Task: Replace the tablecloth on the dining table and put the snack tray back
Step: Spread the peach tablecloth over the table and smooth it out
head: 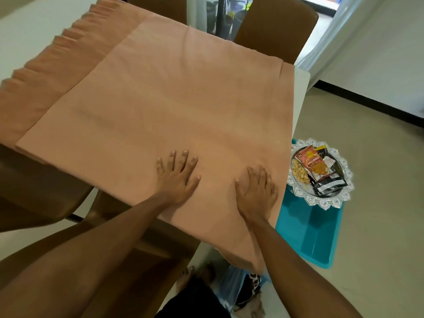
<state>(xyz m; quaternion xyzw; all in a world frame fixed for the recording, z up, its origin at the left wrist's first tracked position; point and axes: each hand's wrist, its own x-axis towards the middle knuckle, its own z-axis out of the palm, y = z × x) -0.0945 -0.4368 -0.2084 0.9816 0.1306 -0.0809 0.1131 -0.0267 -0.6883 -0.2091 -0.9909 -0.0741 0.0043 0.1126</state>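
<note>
The peach tablecloth lies folded over the white dining table, one corner hanging off the near edge. Both the left hand and the right hand lie flat on it near that edge, fingers straight and holding nothing. The silver snack tray (packets and nuts on it) sits off the table on a teal bin beside the right edge.

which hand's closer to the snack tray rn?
Right. The right hand lies flat on the tablecloth near its right edge, just left of the snack tray. The left hand presses the cloth farther left.
</note>
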